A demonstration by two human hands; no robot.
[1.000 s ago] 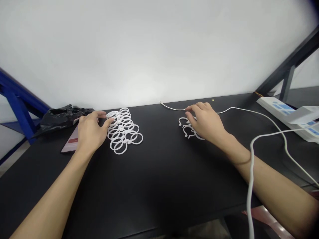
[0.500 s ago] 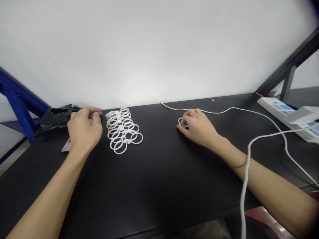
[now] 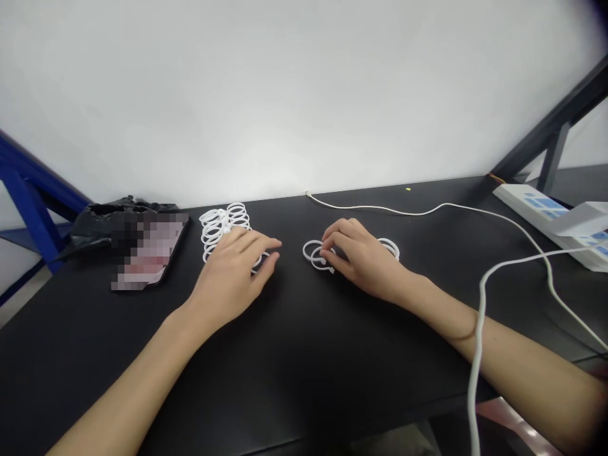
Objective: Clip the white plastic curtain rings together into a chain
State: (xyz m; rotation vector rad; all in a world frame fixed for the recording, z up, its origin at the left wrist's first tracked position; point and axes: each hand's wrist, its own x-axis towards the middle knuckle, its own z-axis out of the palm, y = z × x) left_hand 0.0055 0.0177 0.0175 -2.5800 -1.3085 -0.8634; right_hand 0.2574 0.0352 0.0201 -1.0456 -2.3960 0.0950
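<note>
A bundled white cable (image 3: pixel 323 268) lies on the black table, its coiled loops showing on both sides of my right hand (image 3: pixel 354 253). The fingertips of that hand are closed on the middle of the bundle, and the palm hides part of it. My left hand (image 3: pixel 232 269) hovers at the row of similar white cable bundles (image 3: pixel 222 218), covering the near ones. Its thumb and fingers are apart, pointing right, with nothing held between them.
A phone (image 3: pixel 156 250) with a pixelated screen lies at the left, beside a crumpled black plastic bag (image 3: pixel 102 221). A long white cord (image 3: pixel 418 214) runs across the right side, near a white power strip (image 3: pixel 536 206). A white wall stands behind the black table (image 3: pixel 294 354).
My left hand has moved right from over the phone to the cable row, uncovering the phone. My right hand has shifted slightly left and nearer, and more of its cable bundle shows.
</note>
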